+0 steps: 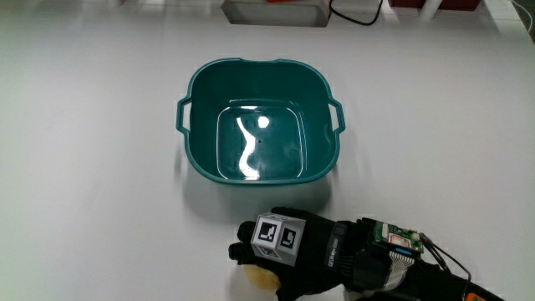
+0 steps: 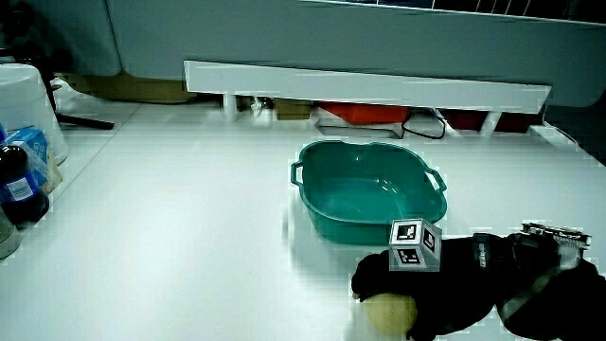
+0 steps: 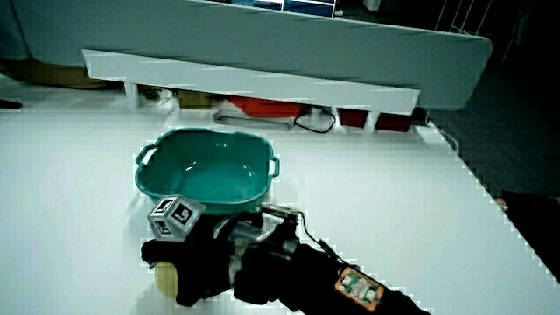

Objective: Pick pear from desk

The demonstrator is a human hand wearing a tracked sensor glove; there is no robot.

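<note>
The pear (image 1: 257, 274) is sitting on the table (image 1: 92, 167), nearer to the person than the green tub (image 1: 261, 121). The hand (image 1: 292, 251) is lying right on top of it, fingers curling around the pear, hiding its long side.
</note>
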